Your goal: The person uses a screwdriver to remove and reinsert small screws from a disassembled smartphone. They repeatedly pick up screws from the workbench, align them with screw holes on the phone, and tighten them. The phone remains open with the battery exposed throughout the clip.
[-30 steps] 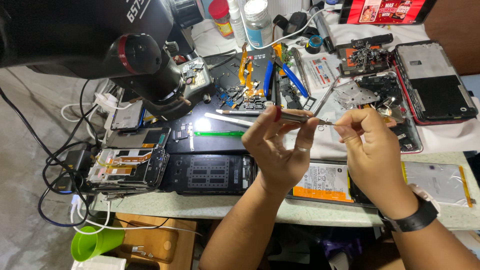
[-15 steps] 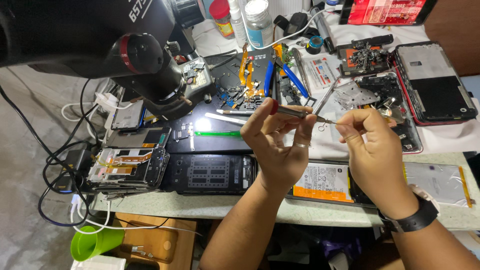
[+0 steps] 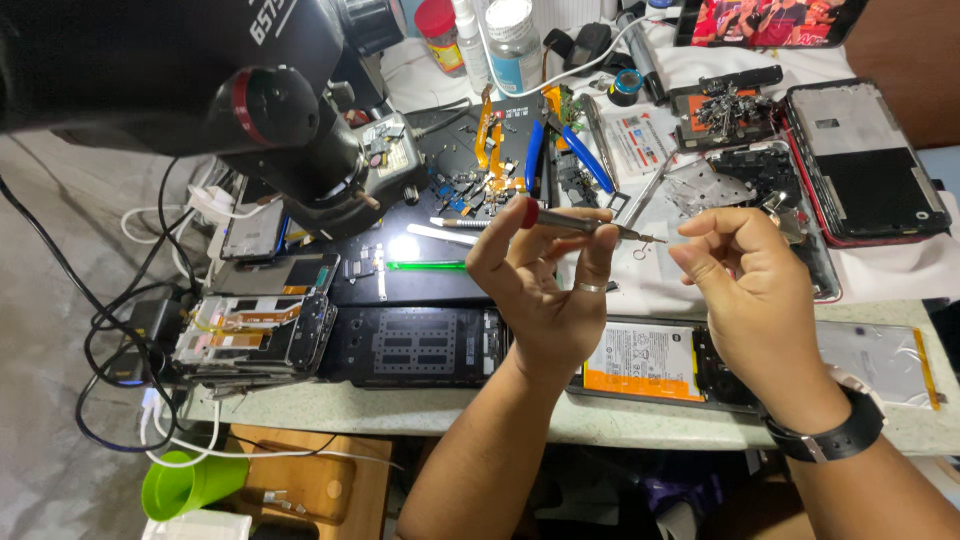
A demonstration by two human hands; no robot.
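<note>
Cluttered repair bench [image 3: 640, 425]: at frame centre my left hand [image 3: 545, 290] pinches a thin, stiff, light screwdriver [image 3: 585, 225] mid-shaft, the best hold I judge; right hand [image 3: 750, 285] curled narrow near its tip.

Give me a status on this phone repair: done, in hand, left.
Done: several phones lie opened; one is stripped to its frame, another shows its battery, and loose parts sit on the black mat. In hand: the left hand holds a screwdriver, its tip pointing at the pinched fingers of the right hand; what they pinch is too small to see. Left: every phone is open, none reassembled.
</note>
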